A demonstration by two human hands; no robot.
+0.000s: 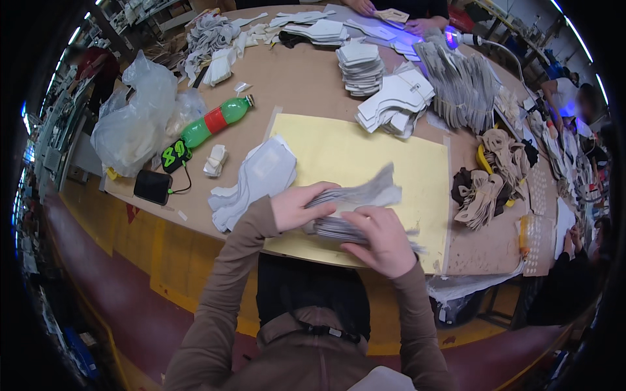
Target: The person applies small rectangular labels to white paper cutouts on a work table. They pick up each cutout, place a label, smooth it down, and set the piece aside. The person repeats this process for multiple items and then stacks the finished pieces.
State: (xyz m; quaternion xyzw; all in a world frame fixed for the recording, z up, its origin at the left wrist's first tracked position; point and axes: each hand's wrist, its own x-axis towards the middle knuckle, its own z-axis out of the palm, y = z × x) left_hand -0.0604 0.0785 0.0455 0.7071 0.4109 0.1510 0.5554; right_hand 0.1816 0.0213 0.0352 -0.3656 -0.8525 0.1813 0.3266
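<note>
Over the yellow sheet, a thick stack of thin grey cut pieces is between my two hands. My left hand grips its left end, thumb and fingers closed around the edge. At the right end, my right hand has its fingers curled on the stack and the thumb lower down. The upper pieces fan up and are blurred; whether they are fabric or another sheet material I cannot tell. Left of my left hand lies a pile of pale shaped pieces, partly on the sheet.
Left on the brown-covered table stand a clear plastic bag, a green bottle and a black phone. White stacks and grey stacks lie beyond, with beige bundles at right. Another person's hands work at the far edge.
</note>
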